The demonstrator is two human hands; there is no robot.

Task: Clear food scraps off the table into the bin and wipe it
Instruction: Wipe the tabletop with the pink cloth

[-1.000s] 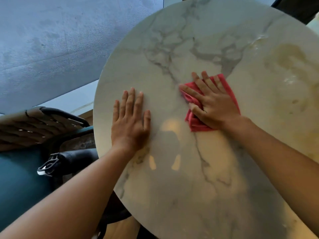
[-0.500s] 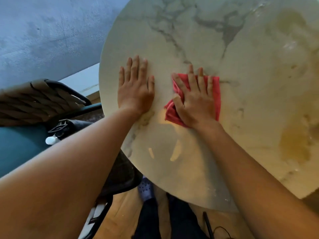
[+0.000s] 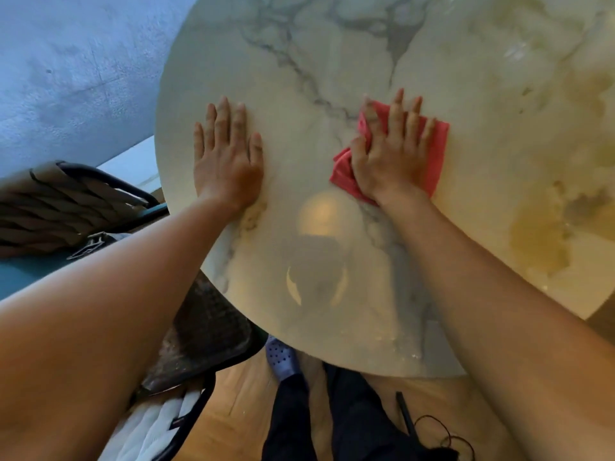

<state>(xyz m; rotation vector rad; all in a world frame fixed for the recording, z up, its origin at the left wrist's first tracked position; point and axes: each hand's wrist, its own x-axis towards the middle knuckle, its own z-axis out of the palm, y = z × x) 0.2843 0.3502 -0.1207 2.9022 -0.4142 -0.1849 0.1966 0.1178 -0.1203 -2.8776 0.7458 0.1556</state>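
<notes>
No scraps visible; wiping underway. Right hand (image 3: 392,154) presses crumpled red cloth (image 3: 436,154) flat-fingered onto round white marble table (image 3: 299,44); left hand (image 3: 226,158) braces, palm flat, holding nothing. Yellowish smears (image 3: 539,237) at right remain.

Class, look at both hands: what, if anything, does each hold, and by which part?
The right hand presses flat on the middle of the red cloth. The left hand rests flat on the table, holding nothing.
</notes>
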